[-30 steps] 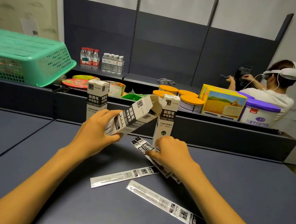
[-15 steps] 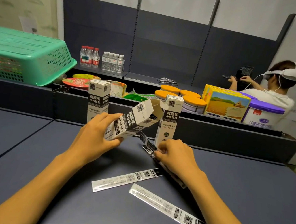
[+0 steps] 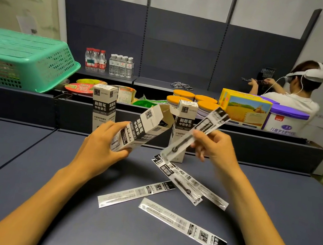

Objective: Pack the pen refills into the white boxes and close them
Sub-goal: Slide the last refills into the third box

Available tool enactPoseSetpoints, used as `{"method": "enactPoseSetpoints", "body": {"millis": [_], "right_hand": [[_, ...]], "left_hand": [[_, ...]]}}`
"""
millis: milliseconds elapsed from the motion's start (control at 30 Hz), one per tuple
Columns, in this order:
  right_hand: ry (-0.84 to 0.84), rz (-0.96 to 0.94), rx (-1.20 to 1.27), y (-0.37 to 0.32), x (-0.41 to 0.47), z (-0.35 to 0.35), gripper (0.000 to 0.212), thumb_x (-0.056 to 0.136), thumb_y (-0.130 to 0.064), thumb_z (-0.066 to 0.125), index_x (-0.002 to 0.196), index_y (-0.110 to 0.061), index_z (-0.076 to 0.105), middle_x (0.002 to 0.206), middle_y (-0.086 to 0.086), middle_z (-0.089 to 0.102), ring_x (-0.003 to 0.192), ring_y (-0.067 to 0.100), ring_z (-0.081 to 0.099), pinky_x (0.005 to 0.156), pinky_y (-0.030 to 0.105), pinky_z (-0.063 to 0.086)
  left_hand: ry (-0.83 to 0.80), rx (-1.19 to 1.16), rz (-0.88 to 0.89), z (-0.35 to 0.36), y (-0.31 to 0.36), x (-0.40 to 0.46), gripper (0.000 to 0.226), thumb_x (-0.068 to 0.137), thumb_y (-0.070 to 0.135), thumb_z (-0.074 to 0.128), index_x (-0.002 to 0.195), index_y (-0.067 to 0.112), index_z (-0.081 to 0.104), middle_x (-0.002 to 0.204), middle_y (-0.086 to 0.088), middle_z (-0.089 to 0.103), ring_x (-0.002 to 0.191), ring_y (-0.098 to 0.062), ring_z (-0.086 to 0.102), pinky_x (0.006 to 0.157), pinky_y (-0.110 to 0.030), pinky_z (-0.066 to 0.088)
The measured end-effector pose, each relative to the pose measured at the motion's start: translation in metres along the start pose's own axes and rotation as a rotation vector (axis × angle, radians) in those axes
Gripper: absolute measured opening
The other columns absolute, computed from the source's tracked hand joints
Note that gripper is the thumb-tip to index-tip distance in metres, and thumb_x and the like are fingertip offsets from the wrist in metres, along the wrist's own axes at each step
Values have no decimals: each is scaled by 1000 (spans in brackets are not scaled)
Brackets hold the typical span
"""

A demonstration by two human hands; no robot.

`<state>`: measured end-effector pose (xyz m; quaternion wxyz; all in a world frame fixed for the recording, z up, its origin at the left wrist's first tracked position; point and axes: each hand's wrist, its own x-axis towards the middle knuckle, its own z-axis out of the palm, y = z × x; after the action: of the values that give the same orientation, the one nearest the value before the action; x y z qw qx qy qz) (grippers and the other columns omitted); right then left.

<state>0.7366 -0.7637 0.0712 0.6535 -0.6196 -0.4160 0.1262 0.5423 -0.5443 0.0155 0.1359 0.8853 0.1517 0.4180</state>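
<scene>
Lifted refill (image 3: 196, 136) in right hand (image 3: 213, 149) nears left-held box (image 3: 145, 128).

Both bare forearms reach forward from bottom edge, converging toward centre. Left hand (image 3: 101, 147) raised above surface, back toward camera, fingers curled round lower end of tilted open white cardboard box with black print (image 3: 143, 129), thumb under its near edge. Right hand (image 3: 213, 149) lifted at similar height, just right of box mouth, thumb and fingers pinching middle of long clear-and-black refill packet (image 3: 196, 133), held slanting up to right.
</scene>
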Motion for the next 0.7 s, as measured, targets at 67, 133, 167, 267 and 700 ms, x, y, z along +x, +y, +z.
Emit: {"method": "enactPoseSetpoints", "body": {"millis": [67,133,167,267,700], "right_hand": [[58,-44,135,-10,-2,-5,17,92,-20,61,85,-5,66,65,3,68,48,12,55,44,20,44],[119,-95,263,-17,-4,-6,15,92,-20,60,83,-9,66,66,1,68,50,12,57,47,22,47],[147,-120,292,-20,-4,-5,15,91,-21,60,82,-11,65,67,1,69,50,12,58,47,22,48],[191,-177,245,-21,-5,1,16,87,-28,62,82,-14,67,74,3,73,53,13,61,50,24,51],[-2,-158,-67,0,-10,36,31,78,-39,69,80,-9,75,74,20,69,56,20,56,56,34,48]], "left_hand": [[-5,0,-1,1,0,-1,70,75,32,80,136,26,47,118,3,58,106,-15,54,82,-39,55],[-9,1,1,1,1,-1,70,75,33,80,136,27,47,118,3,57,104,-15,54,81,-39,55],[-11,1,3,2,1,-1,70,75,33,80,136,27,47,117,3,57,104,-15,54,81,-39,55],[-17,4,7,3,2,-1,69,75,33,80,136,28,47,116,4,57,103,-15,54,80,-40,55],[-54,19,27,7,9,-4,71,76,33,79,138,30,45,120,6,56,107,-12,52,79,-37,56]]}}
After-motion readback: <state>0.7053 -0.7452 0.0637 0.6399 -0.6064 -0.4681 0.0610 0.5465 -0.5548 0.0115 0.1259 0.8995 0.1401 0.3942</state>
